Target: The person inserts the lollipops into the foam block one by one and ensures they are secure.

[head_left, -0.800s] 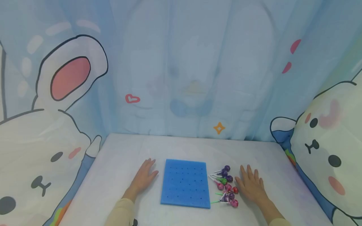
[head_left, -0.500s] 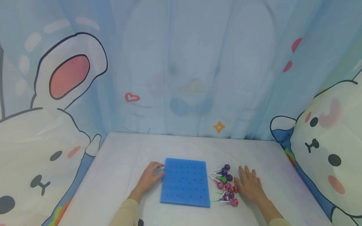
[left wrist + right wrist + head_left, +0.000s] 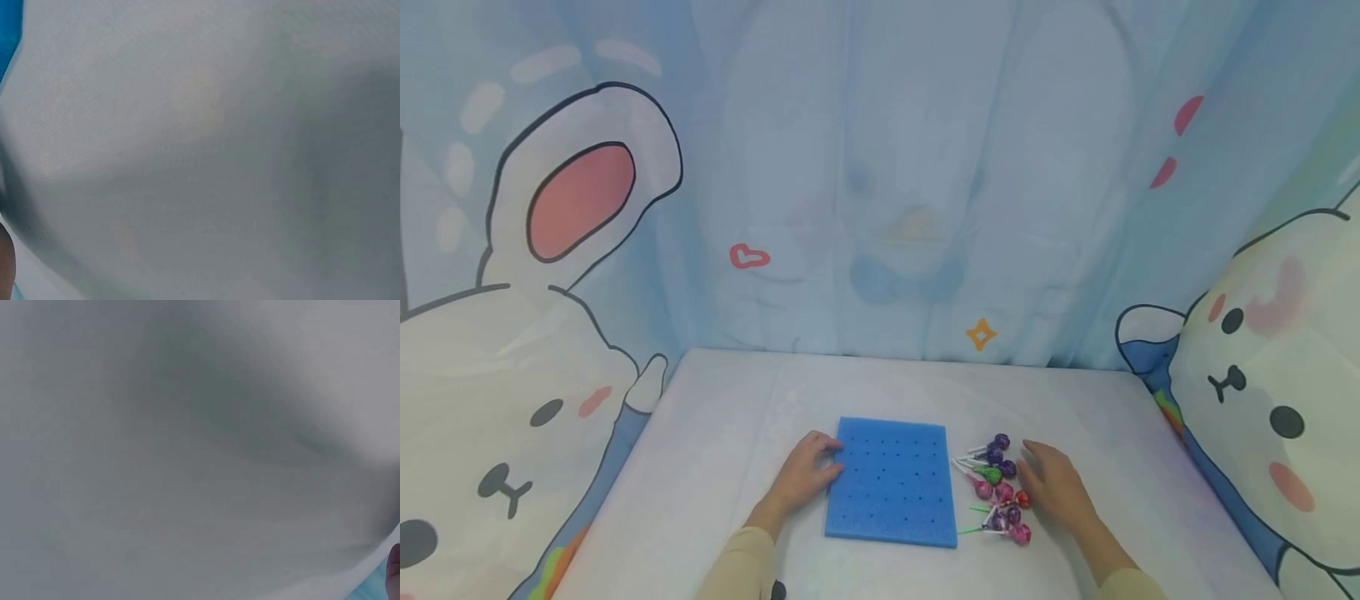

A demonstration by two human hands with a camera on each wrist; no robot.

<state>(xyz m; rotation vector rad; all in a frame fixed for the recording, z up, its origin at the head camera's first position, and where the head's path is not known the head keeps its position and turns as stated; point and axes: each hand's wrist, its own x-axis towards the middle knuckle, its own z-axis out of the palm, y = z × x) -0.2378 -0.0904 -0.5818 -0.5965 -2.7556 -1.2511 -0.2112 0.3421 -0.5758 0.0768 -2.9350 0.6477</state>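
The left hand [image 3: 803,472] is placed at the left edge of a blue board [image 3: 891,467], thumb and fingers parted, the edge overlapped by the fingertips. The right hand [image 3: 1060,485] is held loosely curved, thumb and forefinger apart, just right of a cluster of lollipops [image 3: 1004,492]; whether any is touched cannot be told. The board is laid flat and dotted with small holes. Along its right side, on a white table [image 3: 760,392], the lollipops are spread, purple heads [image 3: 1002,442] far, a pink head [image 3: 1020,534] at the near end, sticks [image 3: 970,531] mostly pointed left. Behind, a pale blue curtain [image 3: 910,150] is hung.
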